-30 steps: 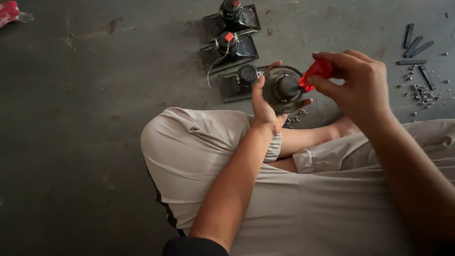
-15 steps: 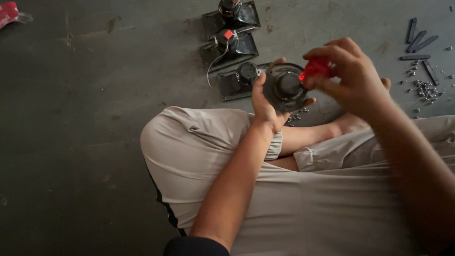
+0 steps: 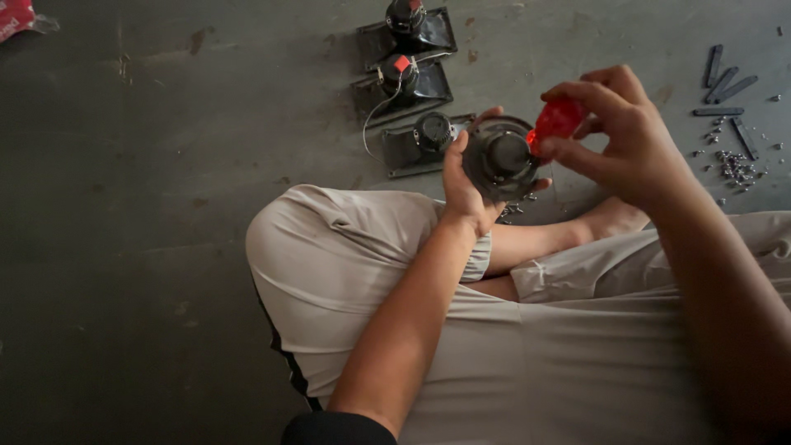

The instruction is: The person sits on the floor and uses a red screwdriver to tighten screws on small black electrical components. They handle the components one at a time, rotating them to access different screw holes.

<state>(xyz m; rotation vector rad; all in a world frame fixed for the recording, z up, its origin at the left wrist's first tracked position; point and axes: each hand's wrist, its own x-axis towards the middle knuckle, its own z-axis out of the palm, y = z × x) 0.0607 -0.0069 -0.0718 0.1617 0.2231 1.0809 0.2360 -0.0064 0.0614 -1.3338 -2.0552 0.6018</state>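
My left hand (image 3: 463, 183) grips a round dark speaker-like part (image 3: 501, 156) from below, above my knee. My right hand (image 3: 620, 136) pinches a small red piece (image 3: 557, 120) against the upper right edge of that round part. Both hands are raised over my folded legs in light trousers (image 3: 354, 264). I cannot tell how the red piece meets the part.
Three dark square-framed units (image 3: 408, 91) lie in a row on the grey floor beyond my hands, one with a red patch and a thin wire. Dark flat strips (image 3: 723, 86) and several small screws (image 3: 732, 165) lie at the right. A red packet (image 3: 15, 16) sits top left.
My right hand has turned and brought the red piece down closer onto the round part's edge. My left hand keeps its grip, almost still.
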